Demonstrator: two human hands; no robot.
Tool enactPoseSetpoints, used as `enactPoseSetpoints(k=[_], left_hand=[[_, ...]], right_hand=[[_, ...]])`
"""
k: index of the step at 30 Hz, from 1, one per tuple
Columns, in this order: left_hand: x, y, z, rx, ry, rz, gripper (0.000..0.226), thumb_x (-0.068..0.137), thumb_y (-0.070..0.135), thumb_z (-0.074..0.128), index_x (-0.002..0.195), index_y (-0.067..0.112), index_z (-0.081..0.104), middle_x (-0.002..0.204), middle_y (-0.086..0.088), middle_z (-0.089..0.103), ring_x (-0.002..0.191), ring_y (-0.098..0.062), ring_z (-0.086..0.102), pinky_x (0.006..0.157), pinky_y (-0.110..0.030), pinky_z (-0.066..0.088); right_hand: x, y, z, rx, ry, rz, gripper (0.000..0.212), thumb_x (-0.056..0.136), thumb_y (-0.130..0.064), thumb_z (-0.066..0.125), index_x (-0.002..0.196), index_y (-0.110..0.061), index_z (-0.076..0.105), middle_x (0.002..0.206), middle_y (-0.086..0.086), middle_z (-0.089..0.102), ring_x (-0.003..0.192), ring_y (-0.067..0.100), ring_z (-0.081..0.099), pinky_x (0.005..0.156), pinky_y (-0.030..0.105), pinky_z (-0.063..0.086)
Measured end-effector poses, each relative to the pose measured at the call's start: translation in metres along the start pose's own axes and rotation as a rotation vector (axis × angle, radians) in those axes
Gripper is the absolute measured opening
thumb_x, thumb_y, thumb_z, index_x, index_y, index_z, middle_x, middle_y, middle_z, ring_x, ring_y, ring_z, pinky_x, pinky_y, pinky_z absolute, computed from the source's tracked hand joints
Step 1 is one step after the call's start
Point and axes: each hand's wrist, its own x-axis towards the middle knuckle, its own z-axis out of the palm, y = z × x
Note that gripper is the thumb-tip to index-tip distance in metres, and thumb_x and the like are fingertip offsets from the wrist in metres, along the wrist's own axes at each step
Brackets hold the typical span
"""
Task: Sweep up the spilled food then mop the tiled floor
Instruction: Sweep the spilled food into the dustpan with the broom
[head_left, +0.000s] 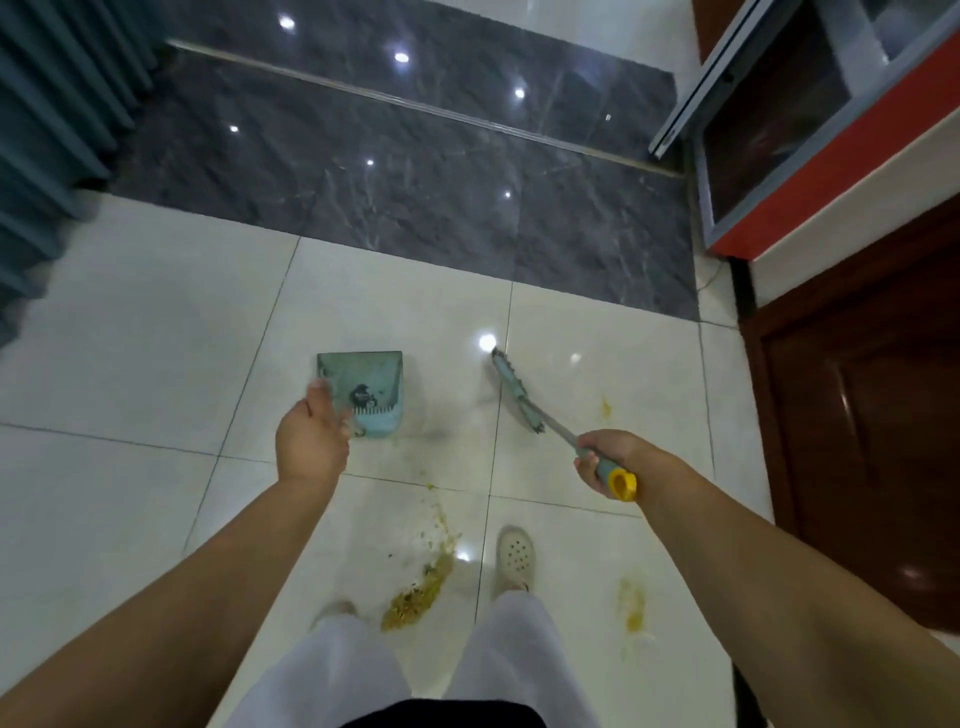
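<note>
Right hand (597, 460) grips broom (517, 395); left hand (311, 439) holds dustpan (363, 384) low, ready to catch spilled food (415, 595) near the feet.

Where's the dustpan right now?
In the head view the dustpan is left of centre on the white tiles, at the left hand, with the broom to its right.

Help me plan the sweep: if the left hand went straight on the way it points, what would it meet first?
Probably the teal dustpan: the left hand already overlaps its near edge, though depth is unclear.
</note>
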Motion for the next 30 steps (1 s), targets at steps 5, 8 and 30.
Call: enactPoseSetpoints(k=[5, 8, 30], left_hand=[[-0.017, 0.010, 0.056, -0.047, 0.163, -0.036, 0.050, 0.097, 0.048, 0.031, 0.068, 0.013, 0.052, 0.055, -0.005, 0.044, 0.045, -0.021, 0.038, 0.048, -0.025, 0.033], [-0.029, 0.012, 0.085, -0.108, 0.254, -0.064, 0.048, 0.097, 0.045, 0.030, 0.070, 0.014, 0.054, 0.056, -0.006, 0.045, 0.044, -0.020, 0.038, 0.045, -0.026, 0.032], [-0.152, -0.082, 0.057, -0.192, 0.557, -0.071, 0.054, 0.101, 0.044, 0.024, 0.068, 0.012, 0.051, 0.058, -0.010, 0.047, 0.047, -0.023, 0.041, 0.049, -0.029, 0.036]], right_hand=[[0.037, -0.087, -0.026, -0.051, -0.009, -0.041, 0.023, 0.100, -0.012, 0.041, 0.081, 0.001, 0.040, 0.073, 0.014, 0.042, 0.016, 0.008, 0.030, 0.028, 0.010, 0.036], [0.055, -0.131, -0.043, -0.108, -0.009, -0.090, 0.023, 0.101, -0.011, 0.039, 0.081, 0.001, 0.040, 0.072, 0.011, 0.040, 0.015, 0.008, 0.030, 0.029, 0.008, 0.036], [0.049, 0.003, -0.024, -0.688, -0.118, 0.022, 0.015, 0.097, -0.011, 0.047, 0.086, -0.001, 0.048, 0.072, 0.010, 0.047, 0.024, 0.008, 0.038, 0.035, 0.012, 0.039]])
